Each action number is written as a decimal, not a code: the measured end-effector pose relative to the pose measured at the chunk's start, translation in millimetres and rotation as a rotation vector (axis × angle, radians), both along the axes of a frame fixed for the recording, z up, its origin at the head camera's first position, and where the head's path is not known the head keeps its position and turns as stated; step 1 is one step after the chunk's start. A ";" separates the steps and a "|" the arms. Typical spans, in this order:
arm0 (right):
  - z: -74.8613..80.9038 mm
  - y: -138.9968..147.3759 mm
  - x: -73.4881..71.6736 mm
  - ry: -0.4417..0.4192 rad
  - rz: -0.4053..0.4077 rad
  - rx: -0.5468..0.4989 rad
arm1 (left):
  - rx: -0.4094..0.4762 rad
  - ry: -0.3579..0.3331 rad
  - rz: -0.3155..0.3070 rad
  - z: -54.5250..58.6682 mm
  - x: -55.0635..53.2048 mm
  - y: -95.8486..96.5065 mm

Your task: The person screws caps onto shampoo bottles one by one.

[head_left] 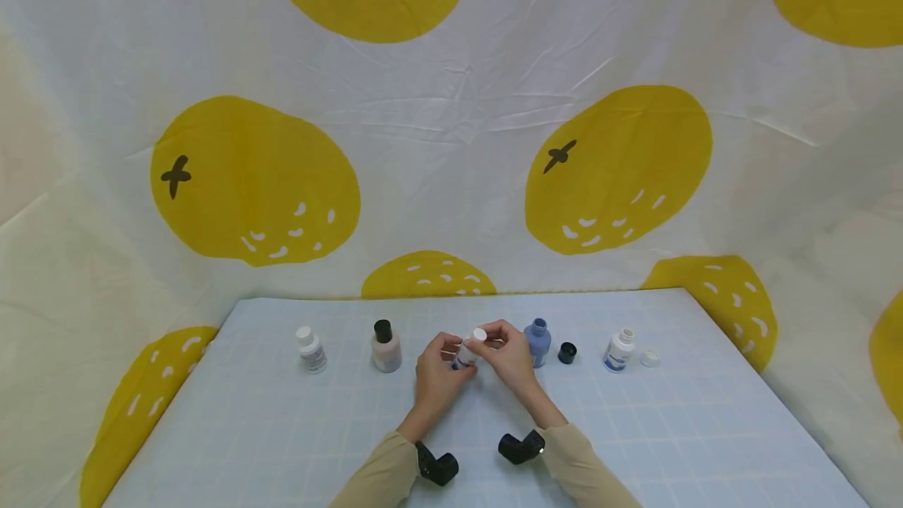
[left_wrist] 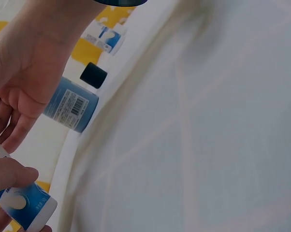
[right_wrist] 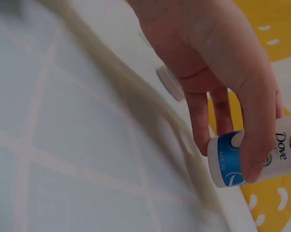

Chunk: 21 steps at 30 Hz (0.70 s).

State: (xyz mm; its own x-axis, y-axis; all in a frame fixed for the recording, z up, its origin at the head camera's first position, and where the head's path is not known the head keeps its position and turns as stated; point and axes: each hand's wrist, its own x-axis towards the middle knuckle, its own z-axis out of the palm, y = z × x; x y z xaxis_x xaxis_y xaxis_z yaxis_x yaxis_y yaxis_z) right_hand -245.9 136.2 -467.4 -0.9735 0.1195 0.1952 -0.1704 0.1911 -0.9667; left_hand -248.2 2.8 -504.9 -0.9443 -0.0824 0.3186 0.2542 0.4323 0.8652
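Note:
A small white Dove bottle (right_wrist: 227, 159) with a blue band is held tilted between the two hands. My left hand (head_left: 439, 375) grips its body, thumb laid along the label in the right wrist view. The bottle's white cap (head_left: 480, 333) shows at the upper end. Around it are the thumb and fingers of my right hand (head_left: 513, 359), which pinch the cap. Just beyond the right hand stands an uncapped blue bottle (head_left: 539, 342), partly covered by the hand. Its black cap (head_left: 567, 353) lies to the right.
Farther left stand a pale pink bottle (head_left: 386, 351) with a black cap and a white capped bottle (head_left: 311, 351). At the right, an uncapped white bottle (head_left: 619, 351) has a white cap (head_left: 650, 359) beside it. Patterned cloth (head_left: 451, 139) hangs behind the table (head_left: 296, 429).

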 end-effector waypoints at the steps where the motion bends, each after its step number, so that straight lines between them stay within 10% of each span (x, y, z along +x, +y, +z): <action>1: -3.9 0.6 -2.6 -0.007 -0.005 -0.009 | 0.000 -0.003 0.001 0.3 0.2 0.4; 21: -11.6 -5.7 -12.3 0.002 -0.111 -0.003 | -0.008 -0.030 0.010 0.9 0.9 7.5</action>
State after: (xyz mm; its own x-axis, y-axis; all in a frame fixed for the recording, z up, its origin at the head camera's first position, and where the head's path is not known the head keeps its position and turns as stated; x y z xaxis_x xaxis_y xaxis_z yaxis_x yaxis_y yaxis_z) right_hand -258.2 130.5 -478.9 -0.9539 0.2270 0.1964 -0.1501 0.2059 -0.9670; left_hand -247.2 10.3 -504.0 -0.9527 -0.0890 0.2906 0.2237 0.4418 0.8687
